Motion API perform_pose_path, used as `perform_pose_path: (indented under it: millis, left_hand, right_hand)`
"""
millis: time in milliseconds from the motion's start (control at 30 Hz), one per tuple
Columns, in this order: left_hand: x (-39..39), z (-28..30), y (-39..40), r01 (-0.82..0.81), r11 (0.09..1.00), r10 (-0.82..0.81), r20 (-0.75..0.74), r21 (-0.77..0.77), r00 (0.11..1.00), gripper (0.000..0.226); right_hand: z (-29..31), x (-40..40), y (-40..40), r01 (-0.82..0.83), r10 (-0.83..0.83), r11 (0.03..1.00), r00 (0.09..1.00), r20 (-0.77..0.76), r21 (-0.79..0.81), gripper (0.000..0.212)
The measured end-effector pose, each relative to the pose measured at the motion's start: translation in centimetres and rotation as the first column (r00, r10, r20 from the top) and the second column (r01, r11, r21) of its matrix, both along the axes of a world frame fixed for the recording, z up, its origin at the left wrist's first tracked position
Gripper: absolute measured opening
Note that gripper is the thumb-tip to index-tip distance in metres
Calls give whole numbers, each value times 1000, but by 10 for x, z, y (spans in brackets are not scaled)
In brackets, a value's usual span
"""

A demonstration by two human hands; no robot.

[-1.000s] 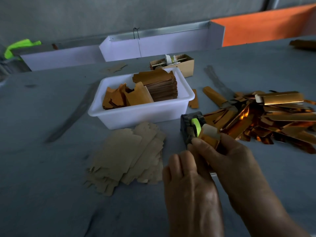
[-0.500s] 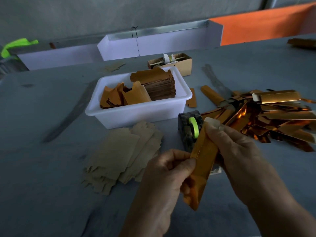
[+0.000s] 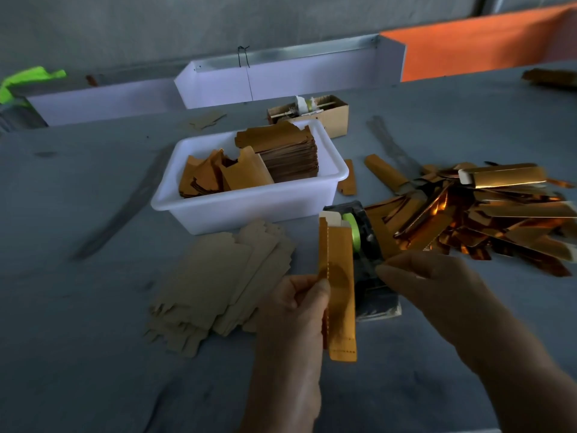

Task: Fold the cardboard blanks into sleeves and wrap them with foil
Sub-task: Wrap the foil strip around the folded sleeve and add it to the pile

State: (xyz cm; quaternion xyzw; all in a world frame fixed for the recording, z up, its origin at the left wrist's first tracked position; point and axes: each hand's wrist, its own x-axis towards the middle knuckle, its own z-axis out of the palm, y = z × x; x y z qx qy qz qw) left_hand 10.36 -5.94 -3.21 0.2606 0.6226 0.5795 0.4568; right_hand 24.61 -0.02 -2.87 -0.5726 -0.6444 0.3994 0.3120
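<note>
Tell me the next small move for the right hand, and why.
Probably reach the right hand to the tape dispenser for a strip. The left hand holds the folded gold sleeve upright with its seam facing the camera, the right hand holds nothing visible and sits just beside the dispenser, and the seam looks untaped.

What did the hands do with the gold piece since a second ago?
The sleeve came up from the tape dispenser and now stands upright. The left hand pinches it; the right hand let go. Tub, blanks and foil pile stayed.
</note>
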Motion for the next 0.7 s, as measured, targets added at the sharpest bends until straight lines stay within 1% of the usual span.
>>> perform_pose_path:
  millis: [67,167,300,367,400,433,500,533,567,633,700]
  left_hand:
    - [6,-1,1,5,1000,-4,65,-19,998,16]
    - [14,-2,2,18,1000,-16,108,-11,994,15]
    - [16,-4,4,-10,1000,8,73,21,997,13]
    - [16,-4,4,-25,999,23,64,39,998,13]
    - [17,-4,5,-34,998,31,61,45,998,13]
    - [17,-4,5,-38,998,35,58,48,998,14]
    - [18,-5,6,-36,998,33,57,43,998,14]
    - [18,-5,6,-34,999,32,57,40,998,14]
    - [18,-6,5,-30,999,28,55,38,998,13]
    - [17,-6,5,-11,999,9,45,38,999,13]
    - [17,-7,4,-3,999,2,28,40,1000,12]
  right_hand:
    - [-1,-6,0,-25,25,1000,999,24,-7,13]
    - [-3,-12,0,13,-13,1000,1000,15,-18,14]
    - [-6,-16,0,54,-55,998,998,-20,-30,10]
    - [-8,-19,-1,70,-70,997,997,-28,20,9]
    - [-8,-20,-2,93,-90,994,994,-56,55,9]
    - [-8,-22,-4,119,-111,991,985,-132,61,7]
    - [-7,-22,-7,139,-136,990,930,-341,-15,8]
    - [-6,-20,-9,131,-138,990,909,-392,-44,10]
    - [-8,-17,-10,124,-127,992,924,-362,-31,11]
    - [-10,-10,-14,114,-103,993,972,-211,41,11]
    - [-12,-8,-19,115,-105,987,991,-83,116,13]
